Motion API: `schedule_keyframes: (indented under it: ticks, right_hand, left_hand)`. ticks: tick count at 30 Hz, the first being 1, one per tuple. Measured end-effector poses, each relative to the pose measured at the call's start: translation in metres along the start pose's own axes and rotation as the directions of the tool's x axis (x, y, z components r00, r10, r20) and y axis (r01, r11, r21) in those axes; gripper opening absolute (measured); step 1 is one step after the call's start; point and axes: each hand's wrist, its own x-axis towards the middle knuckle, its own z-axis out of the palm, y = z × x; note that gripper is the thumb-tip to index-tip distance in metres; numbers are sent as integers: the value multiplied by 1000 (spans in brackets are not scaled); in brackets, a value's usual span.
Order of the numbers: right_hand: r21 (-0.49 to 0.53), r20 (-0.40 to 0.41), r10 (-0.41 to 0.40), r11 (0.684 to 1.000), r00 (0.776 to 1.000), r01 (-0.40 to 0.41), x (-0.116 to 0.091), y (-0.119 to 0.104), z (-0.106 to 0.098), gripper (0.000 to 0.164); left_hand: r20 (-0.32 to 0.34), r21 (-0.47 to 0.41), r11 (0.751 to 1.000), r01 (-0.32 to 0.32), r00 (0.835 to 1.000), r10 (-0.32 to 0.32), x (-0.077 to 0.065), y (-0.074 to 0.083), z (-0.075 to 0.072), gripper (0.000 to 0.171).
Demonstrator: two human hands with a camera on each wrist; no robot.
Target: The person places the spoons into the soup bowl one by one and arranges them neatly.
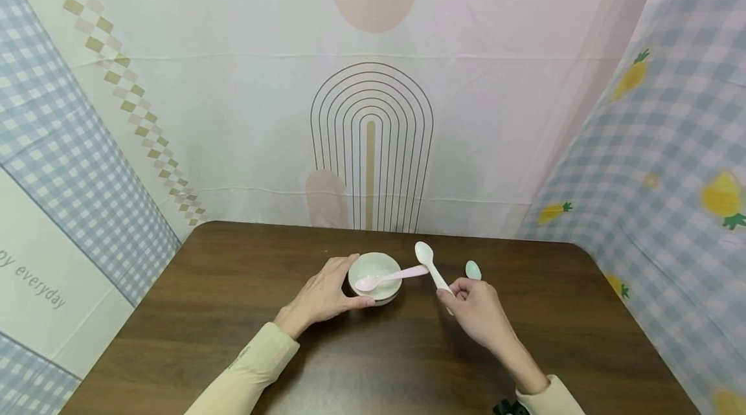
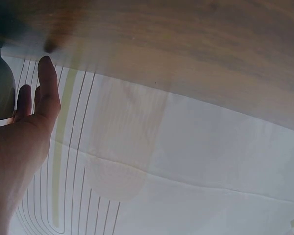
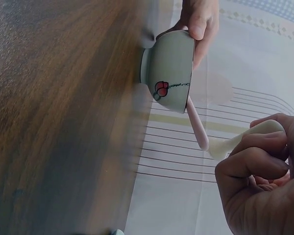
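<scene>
A pale green bowl (image 1: 375,265) with a red painted motif on its outside, seen in the right wrist view, stands on the table. My left hand (image 1: 326,289) grips it from the left, thumb at the near rim and fingers round the far side. Inside lies a pink spoon (image 1: 387,278), its handle sticking out over the right rim. To the right, my right hand (image 1: 474,311) pinches a white spoon (image 1: 434,267) by the handle, raised above the table. The white spoon overlaps the pink handle's tip in the head view. Past my right fingers lies a mint green spoon (image 1: 473,269), its handle hidden.
The dark brown wooden table (image 1: 373,363) has rounded far corners. Behind it hangs a white patterned cloth (image 1: 245,130), with blue checked cloth (image 1: 670,162) on the sides. A black object (image 1: 510,408) shows by my right cuff.
</scene>
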Motion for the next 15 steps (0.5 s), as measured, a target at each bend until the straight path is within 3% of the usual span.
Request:
schedule_keyframes:
  ticks: [15]
  right_hand:
    - [96, 54, 27, 995, 998, -32, -2, -2, 1, 22]
  left_hand:
    - [6, -4, 1000, 4, 1000, -4, 0, 1, -1, 106]
